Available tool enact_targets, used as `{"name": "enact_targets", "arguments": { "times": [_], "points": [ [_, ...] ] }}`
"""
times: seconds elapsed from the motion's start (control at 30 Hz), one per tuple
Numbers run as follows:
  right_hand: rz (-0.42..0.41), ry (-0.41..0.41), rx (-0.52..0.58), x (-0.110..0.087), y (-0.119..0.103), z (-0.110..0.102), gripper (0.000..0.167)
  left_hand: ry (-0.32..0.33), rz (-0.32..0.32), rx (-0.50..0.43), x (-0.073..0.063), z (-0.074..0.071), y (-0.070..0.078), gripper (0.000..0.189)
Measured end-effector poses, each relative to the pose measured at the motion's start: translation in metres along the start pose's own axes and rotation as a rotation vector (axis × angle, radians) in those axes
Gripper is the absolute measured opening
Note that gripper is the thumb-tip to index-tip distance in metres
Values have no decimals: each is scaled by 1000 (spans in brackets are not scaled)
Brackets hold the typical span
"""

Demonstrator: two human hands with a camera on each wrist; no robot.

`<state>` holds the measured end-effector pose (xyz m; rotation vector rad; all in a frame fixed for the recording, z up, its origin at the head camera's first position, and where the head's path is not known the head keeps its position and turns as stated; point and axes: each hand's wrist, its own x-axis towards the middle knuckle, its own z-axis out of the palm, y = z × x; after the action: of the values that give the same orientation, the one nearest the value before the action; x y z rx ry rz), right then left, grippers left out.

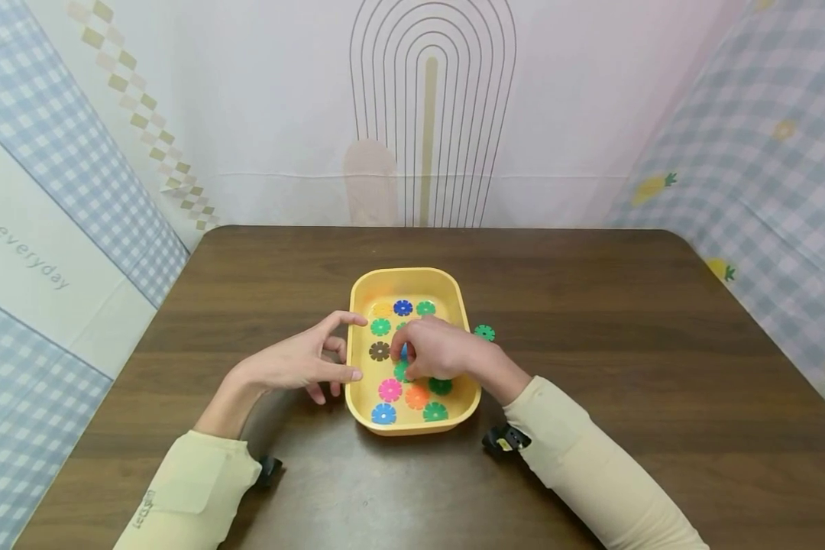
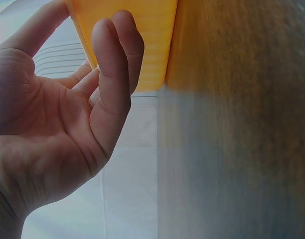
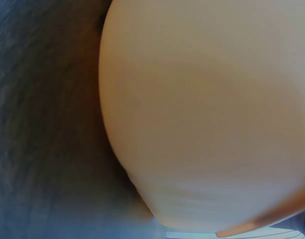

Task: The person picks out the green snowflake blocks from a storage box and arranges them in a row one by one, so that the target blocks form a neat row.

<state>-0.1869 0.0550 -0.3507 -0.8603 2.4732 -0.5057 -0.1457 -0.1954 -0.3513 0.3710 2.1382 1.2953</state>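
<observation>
A yellow plastic tray [image 1: 412,276] holds several flower-shaped notched discs, among them a brown disc [image 1: 380,351], a pink disc [image 1: 389,389] and an orange disc [image 1: 417,396]. My left hand [image 1: 309,357] holds the tray's left rim, thumb and index finger over the edge, the other fingers bent outside the wall. Inside the tray, my right hand [image 1: 433,347] reaches down with bent fingers. Between its thumb and index finger shows a blue disc [image 1: 404,353]; a green disc [image 1: 402,372] lies by the thumb. I cannot tell whether the fingers pinch either one.
One green disc [image 1: 484,332] lies outside the tray, beyond its right wall, on the dark wooden table [image 1: 591,305]. A patterned cloth [image 1: 282,114] hangs behind the table. Each wrist carries a small black camera. The tray wall fills most of the right wrist view.
</observation>
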Motion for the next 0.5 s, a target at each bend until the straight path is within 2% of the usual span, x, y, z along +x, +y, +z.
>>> {"name": "enact_targets", "arguments": {
  "times": [0.17, 0.5],
  "points": [
    [18, -8, -14, 0, -1, 1, 21, -2, 1, -3, 1, 0, -1, 81],
    [-7, -13, -47, 3, -1, 2, 19, 1, -3, 5, 1, 0, -1, 81]
  ]
}}
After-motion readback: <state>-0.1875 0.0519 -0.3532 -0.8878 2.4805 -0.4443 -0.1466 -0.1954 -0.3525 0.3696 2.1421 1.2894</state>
